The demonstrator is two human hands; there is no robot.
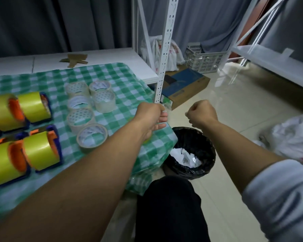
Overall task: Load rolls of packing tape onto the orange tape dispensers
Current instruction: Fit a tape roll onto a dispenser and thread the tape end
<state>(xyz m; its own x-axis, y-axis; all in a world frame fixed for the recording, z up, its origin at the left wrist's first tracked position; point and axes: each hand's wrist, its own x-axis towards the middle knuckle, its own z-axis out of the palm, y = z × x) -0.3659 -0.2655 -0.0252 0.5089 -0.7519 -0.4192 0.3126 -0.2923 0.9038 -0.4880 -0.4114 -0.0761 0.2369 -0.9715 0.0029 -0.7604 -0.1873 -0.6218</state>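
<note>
Several orange tape dispensers with blue frames lie at the left of the green checked cloth, each carrying a yellow tape roll. Several clear tape rolls lie loose in the middle of the cloth. My left hand is past the table's right edge, its fingers curled round a scrap of clear film. My right hand is a fist a short way to the right, pinching a faint clear bit at its thumb. Both hands hover above a black waste bin.
The bin holds crumpled white paper and stands against the table corner. A white perforated shelf post rises just behind my left hand. A cardboard box, a white crate and plastic bags sit on the tiled floor.
</note>
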